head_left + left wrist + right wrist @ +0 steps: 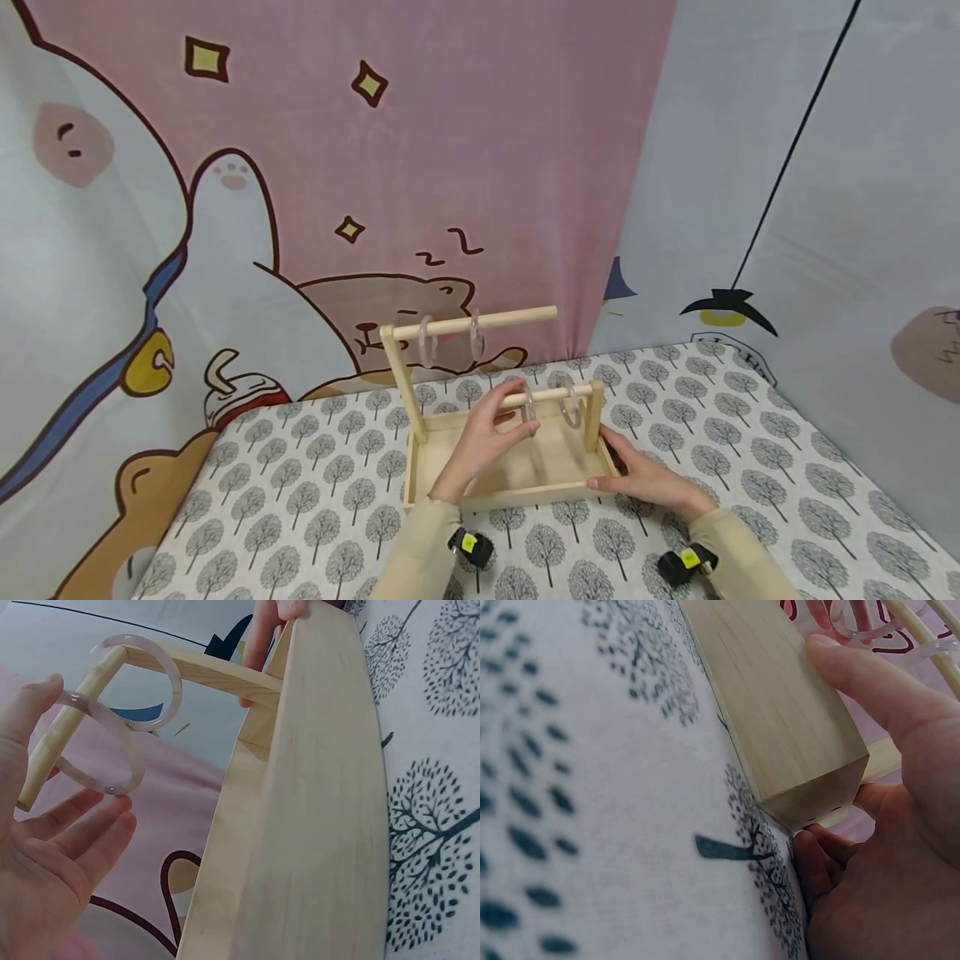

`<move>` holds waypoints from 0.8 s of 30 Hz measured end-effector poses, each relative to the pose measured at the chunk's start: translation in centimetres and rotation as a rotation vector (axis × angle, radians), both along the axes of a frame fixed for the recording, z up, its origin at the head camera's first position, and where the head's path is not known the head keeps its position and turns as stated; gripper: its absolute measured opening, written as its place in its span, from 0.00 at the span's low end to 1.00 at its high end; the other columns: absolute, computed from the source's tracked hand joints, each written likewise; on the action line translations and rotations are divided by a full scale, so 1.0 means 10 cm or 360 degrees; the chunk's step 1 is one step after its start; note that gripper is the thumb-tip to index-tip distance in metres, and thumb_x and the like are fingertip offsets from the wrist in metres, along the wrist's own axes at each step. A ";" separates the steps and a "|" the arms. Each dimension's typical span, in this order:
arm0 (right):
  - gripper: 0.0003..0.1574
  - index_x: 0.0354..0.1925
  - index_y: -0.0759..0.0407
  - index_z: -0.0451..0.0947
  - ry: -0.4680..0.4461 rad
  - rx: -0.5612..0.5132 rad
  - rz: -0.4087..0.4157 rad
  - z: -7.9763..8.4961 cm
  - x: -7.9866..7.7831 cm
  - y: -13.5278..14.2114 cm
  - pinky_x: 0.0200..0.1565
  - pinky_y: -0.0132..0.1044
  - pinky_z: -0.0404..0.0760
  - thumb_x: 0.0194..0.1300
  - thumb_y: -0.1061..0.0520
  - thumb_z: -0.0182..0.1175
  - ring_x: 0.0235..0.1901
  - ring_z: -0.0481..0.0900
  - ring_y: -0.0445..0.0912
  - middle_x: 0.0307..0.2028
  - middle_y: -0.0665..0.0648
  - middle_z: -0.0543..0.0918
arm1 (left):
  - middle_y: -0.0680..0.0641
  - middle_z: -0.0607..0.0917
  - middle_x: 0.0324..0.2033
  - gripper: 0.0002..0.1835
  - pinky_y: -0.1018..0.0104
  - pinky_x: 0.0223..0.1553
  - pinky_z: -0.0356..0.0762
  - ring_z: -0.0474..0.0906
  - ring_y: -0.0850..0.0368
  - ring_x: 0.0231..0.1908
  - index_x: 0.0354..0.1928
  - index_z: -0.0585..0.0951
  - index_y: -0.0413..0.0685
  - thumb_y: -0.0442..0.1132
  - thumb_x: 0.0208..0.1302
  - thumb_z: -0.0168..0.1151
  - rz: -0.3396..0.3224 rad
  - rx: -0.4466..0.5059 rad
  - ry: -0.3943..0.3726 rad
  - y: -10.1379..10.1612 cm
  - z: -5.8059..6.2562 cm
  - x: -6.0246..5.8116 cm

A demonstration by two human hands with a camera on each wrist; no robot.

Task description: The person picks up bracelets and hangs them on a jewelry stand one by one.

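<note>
A pale wooden stand (487,502) has a shallow tray base and two bars at different heights. Two translucent pale bangles hang on the taller back bar (517,317), and two more on the lower front bar (551,394). My left hand (483,437) holds the inner bangle (136,761) on the lower bar, thumb at one side of the ring and fingertips at the other. Beside it, the outer bangle (174,690) hangs near the post. My right hand (648,482) grips the tray's right end, thumb on the front wall (780,697) and fingers round the end.
The stand rests on a tablecloth (322,500) printed with grey trees. Behind it hangs a curtain (480,167) with cartoon animals, close to the taller bar. A wrist camera (471,547) is strapped over each sleeve.
</note>
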State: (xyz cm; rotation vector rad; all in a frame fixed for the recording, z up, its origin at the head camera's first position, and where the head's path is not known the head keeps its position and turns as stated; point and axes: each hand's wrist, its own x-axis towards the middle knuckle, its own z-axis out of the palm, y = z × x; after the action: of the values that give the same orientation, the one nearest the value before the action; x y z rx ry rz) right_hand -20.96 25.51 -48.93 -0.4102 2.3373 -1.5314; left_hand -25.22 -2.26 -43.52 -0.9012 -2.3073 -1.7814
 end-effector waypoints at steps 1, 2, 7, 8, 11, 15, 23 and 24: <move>0.63 0.77 0.57 0.35 0.0002 -0.0001 0.0002 0.00 0.00 0.00 0.59 0.69 0.59 0.60 0.50 0.67 0.65 0.55 0.71 0.72 0.75 0.40 | 0.45 0.74 0.60 0.35 0.57 0.57 0.73 0.74 0.50 0.56 0.67 0.70 0.48 0.38 0.57 0.72 -0.0002 0.0003 -0.0006 0.00 0.00 0.00; 0.63 0.77 0.57 0.35 0.0004 -0.0003 0.0003 -0.01 -0.01 0.00 0.59 0.69 0.59 0.60 0.50 0.67 0.64 0.56 0.71 0.72 0.75 0.40 | 0.45 0.74 0.61 0.35 0.57 0.57 0.73 0.74 0.50 0.57 0.66 0.70 0.48 0.37 0.56 0.72 -0.0004 0.0006 -0.0010 0.00 0.00 0.00; 0.63 0.77 0.56 0.35 0.0001 -0.0009 0.0000 -0.01 -0.02 0.00 0.60 0.69 0.58 0.60 0.50 0.67 0.65 0.55 0.71 0.72 0.74 0.40 | 0.46 0.74 0.61 0.35 0.59 0.58 0.72 0.73 0.51 0.58 0.66 0.71 0.47 0.37 0.55 0.73 -0.0004 -0.0012 -0.0015 0.00 0.01 -0.01; 0.63 0.77 0.56 0.35 0.0002 -0.0010 -0.0002 -0.01 -0.02 0.00 0.60 0.69 0.56 0.60 0.50 0.67 0.65 0.53 0.71 0.72 0.74 0.39 | 0.46 0.74 0.61 0.35 0.59 0.58 0.72 0.73 0.51 0.58 0.66 0.71 0.47 0.37 0.55 0.73 -0.0005 -0.0016 -0.0013 0.00 0.01 -0.02; 0.63 0.77 0.56 0.34 0.0006 -0.0003 -0.0001 -0.01 -0.02 0.00 0.61 0.70 0.53 0.60 0.50 0.66 0.67 0.50 0.72 0.72 0.74 0.39 | 0.47 0.75 0.60 0.36 0.60 0.58 0.72 0.73 0.52 0.57 0.66 0.71 0.47 0.37 0.54 0.73 -0.0009 -0.0021 -0.0013 0.01 0.01 -0.03; 0.63 0.77 0.55 0.34 0.0002 0.0003 0.0001 -0.02 -0.02 0.01 0.61 0.71 0.53 0.61 0.50 0.66 0.67 0.50 0.71 0.72 0.74 0.38 | 0.49 0.76 0.60 0.36 0.60 0.59 0.71 0.73 0.54 0.57 0.65 0.71 0.46 0.39 0.53 0.74 -0.0007 -0.0020 0.0010 0.03 0.02 -0.03; 0.63 0.77 0.55 0.34 -0.0006 0.0017 -0.0009 0.00 -0.01 0.00 0.60 0.71 0.55 0.61 0.50 0.66 0.66 0.52 0.72 0.72 0.74 0.39 | 0.44 0.76 0.60 0.37 0.57 0.58 0.72 0.73 0.52 0.58 0.65 0.72 0.44 0.36 0.51 0.75 0.0029 -0.0022 0.0020 0.08 0.07 0.00; 0.63 0.77 0.55 0.34 -0.0007 0.0017 -0.0008 0.01 0.00 0.00 0.60 0.71 0.55 0.61 0.50 0.66 0.66 0.52 0.72 0.72 0.74 0.39 | 0.45 0.76 0.61 0.37 0.59 0.58 0.72 0.72 0.53 0.59 0.65 0.72 0.46 0.37 0.51 0.75 0.0027 -0.0021 0.0025 0.09 0.02 -0.03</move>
State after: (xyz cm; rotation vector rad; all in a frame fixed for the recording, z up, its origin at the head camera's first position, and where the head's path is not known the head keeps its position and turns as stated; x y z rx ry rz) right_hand -21.01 25.50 -48.88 -0.3978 2.3439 -1.5198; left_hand -25.56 -1.41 -43.29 -0.8918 -2.3126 -1.7484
